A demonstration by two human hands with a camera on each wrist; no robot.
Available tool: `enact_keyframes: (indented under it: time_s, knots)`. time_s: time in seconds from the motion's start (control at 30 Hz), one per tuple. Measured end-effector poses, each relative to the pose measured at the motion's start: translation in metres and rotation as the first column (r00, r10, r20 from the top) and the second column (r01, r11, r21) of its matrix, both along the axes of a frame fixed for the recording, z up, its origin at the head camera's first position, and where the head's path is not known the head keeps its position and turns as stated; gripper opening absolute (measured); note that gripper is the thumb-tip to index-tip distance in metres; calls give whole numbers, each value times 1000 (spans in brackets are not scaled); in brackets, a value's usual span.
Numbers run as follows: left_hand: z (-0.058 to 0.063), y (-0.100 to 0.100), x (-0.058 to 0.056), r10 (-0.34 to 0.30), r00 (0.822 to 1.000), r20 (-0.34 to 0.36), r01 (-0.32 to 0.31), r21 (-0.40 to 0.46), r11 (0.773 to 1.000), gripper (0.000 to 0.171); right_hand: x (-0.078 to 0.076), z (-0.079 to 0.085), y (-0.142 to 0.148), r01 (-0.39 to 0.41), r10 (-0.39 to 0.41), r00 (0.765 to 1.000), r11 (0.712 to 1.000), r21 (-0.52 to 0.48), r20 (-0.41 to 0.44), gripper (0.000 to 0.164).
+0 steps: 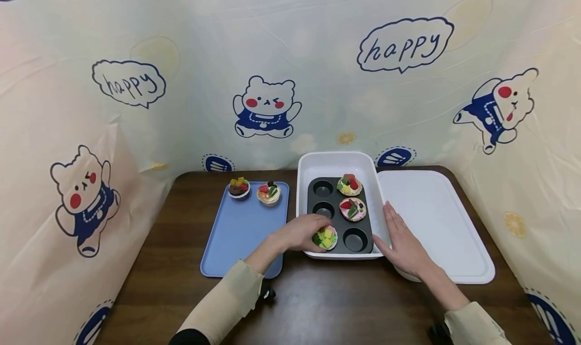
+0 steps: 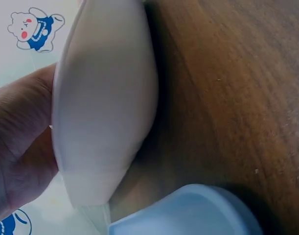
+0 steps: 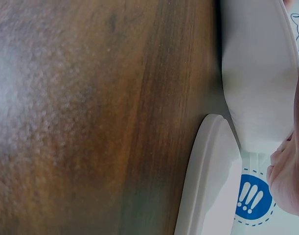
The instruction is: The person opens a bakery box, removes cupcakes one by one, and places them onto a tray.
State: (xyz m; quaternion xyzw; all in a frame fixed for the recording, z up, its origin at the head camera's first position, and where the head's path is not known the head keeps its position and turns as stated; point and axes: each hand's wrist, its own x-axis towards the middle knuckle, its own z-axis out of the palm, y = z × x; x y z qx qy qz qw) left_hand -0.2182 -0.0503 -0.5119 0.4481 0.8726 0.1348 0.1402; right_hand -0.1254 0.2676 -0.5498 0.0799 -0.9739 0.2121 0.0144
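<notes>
In the head view my left hand [image 1: 303, 232] curls its fingers round a fruit-topped cupcake [image 1: 327, 238] with yellow and green pieces, at the front left cup of a dark muffin tin [image 1: 347, 223]. The tin sits inside a white tub [image 1: 336, 156]. Two more fruit-topped cupcakes, one at the back right [image 1: 349, 185] and one at the middle right [image 1: 352, 209], fill cups there. My right hand [image 1: 405, 244] rests along the tub's right side with straight fingers. In the left wrist view the tub wall [image 2: 105, 107] hides the cupcake and the fingertips.
A blue tray [image 1: 240, 234] lies to the left, carrying a chocolate-brown cupcake [image 1: 239, 188] and a cream-coloured one [image 1: 269, 193] at its back edge. Right of the tub is a white tray [image 1: 436, 219]. All stand on a brown wooden table [image 1: 327, 304] before a printed cloth backdrop.
</notes>
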Motion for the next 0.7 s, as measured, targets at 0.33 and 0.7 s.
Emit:
enact_keyframes:
  time_s: [0.33, 0.7]
  knots:
    - [-5, -1, -5, 59, 995, 81, -67, 110, 992, 70, -1, 1, 0, 1, -1, 1000, 1000, -8, -24, 96]
    - [3, -5, -6, 86, 994, 61, -99, 258, 961, 66, -1, 0, 0, 4, -5, 1000, 1000, -21, -15, 97]
